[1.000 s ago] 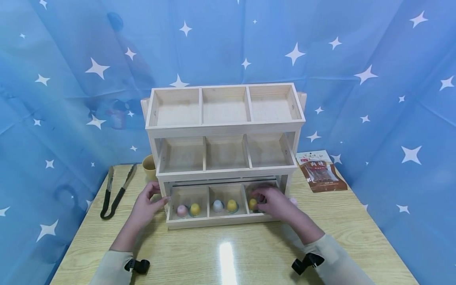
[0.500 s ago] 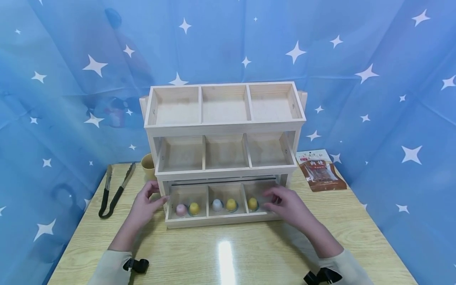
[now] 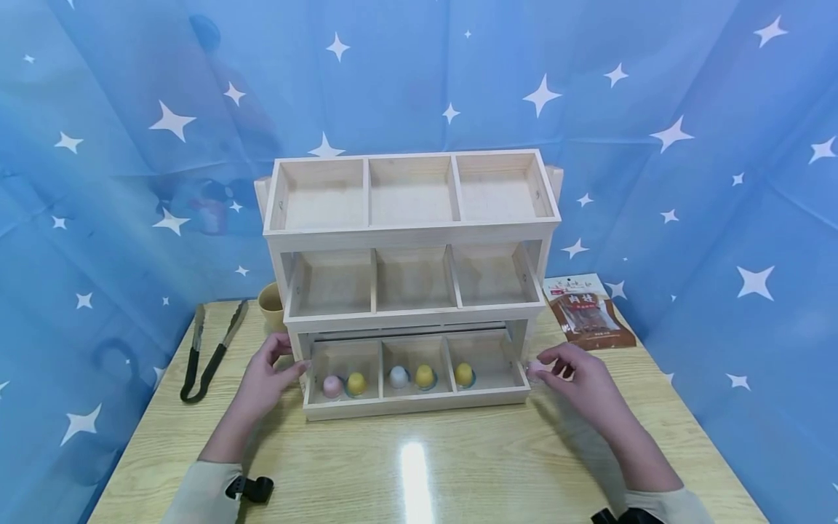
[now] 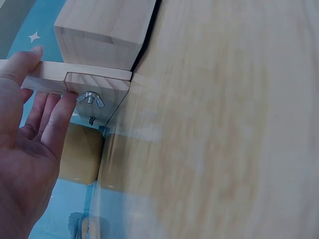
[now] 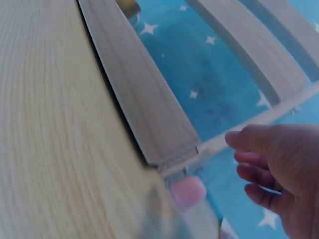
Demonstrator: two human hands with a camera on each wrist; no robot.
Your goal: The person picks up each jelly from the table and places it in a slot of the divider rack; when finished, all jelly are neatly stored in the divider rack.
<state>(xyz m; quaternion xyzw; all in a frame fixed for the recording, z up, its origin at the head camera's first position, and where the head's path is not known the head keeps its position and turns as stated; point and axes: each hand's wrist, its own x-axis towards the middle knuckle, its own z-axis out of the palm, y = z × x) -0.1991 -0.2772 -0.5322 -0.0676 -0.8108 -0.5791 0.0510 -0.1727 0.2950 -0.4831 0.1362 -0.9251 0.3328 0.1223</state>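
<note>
A three-tier pale wooden rack (image 3: 412,239) stands mid-table, each tier split into three compartments. My left hand (image 3: 268,375) grips its left side low down, thumb above and fingers below a wooden bar (image 4: 55,74). Outside the rack's lower right corner, my right hand (image 3: 583,378) reaches with parted thumb and fingers, close to a small pink dome-topped piece (image 5: 188,193) on the table. In the bottom tier sit a pink dome (image 3: 332,386) and a yellow one (image 3: 356,384) at left, a white one (image 3: 398,376) and a yellow one (image 3: 425,377) centrally, and another yellow dome (image 3: 464,375) at right.
Black-handled tongs (image 3: 216,353) lie spread at the table's left. A tan cup (image 3: 270,302) stands behind the rack's left side. At the back right lies a brown food packet (image 3: 589,316). Star-patterned blue cloth (image 3: 419,80) surrounds the table.
My right hand has let go of the yellow dome in the bottom right compartment and moved right, out of the rack to the pink piece. My left hand has stayed in place.
</note>
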